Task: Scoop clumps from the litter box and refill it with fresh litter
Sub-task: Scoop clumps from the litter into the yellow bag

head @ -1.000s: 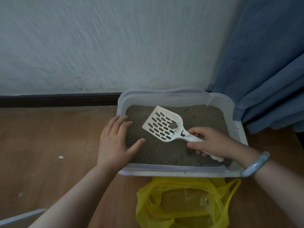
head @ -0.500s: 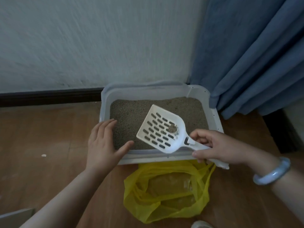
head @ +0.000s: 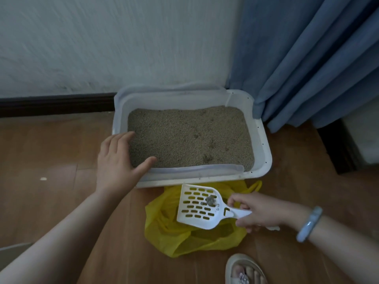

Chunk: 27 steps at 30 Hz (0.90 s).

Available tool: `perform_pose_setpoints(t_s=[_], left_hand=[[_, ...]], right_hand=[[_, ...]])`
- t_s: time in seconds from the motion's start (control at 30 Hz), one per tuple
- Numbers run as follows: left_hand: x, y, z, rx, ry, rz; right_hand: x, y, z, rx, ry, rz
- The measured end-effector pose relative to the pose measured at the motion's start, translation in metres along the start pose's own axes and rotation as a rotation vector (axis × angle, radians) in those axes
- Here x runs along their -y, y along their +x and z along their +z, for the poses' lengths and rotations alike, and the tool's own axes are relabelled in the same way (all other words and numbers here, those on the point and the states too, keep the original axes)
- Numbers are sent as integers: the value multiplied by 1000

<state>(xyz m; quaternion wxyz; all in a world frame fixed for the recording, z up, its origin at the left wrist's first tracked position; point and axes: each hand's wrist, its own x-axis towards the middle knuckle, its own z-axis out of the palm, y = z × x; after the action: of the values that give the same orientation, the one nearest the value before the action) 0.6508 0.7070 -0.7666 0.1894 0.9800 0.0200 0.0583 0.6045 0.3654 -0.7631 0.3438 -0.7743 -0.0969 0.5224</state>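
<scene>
At the far left a pale grey edge [head: 12, 250] is cut off by the frame, too little of it showing to name, and one white speck [head: 43, 178] lies on the wood floor [head: 51, 152]. Two hands show. The left hand [head: 119, 160] lies flat with straight fingers on the near left corner of the one box [head: 264, 144], hiding that corner; its thumb spreads along the near rim beside the litter [head: 188, 136]. The box sits on the floor against the wall [head: 112, 42], a thin clear liner [head: 196, 170] folded over its rim. A few darker dents mark the litter's right half; whether they are clumps cannot be told. Just in front of the box lies one yellow bag [head: 164, 228], open and crumpled, its contents hard to make out. One white slotted scoop [head: 199, 208] is held over the bag, carrying one small grey clump [head: 210, 200] near its neck. The right hand [head: 260, 212] grips the scoop's handle with curled fingers, hiding most of it; only the tip pokes out behind. One pale blue bracelet [head: 309, 224] circles that wrist. Below, one sandal [head: 244, 271] is cut off by the bottom edge. At the right a blue curtain [head: 307, 58] hangs touching the box's far right corner.
</scene>
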Motion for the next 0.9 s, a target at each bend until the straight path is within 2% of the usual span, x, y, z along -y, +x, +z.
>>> perform_pose_setpoints(t_s=[0.27, 0.5, 0.67, 0.9], left_hand=[[-1, 1, 2, -27, -7, 12], [-3, 1, 1, -25, -6, -10], [-3, 1, 0, -12, -5, -13], [-4, 1, -2, -5, -8, -23]], right_hand=[[-23, 17, 9, -228, -117, -112], [-30, 16, 9, -391, -104, -147], [-29, 11, 11, -497, -266, -196], [1, -2, 3, -553, -1, -304]])
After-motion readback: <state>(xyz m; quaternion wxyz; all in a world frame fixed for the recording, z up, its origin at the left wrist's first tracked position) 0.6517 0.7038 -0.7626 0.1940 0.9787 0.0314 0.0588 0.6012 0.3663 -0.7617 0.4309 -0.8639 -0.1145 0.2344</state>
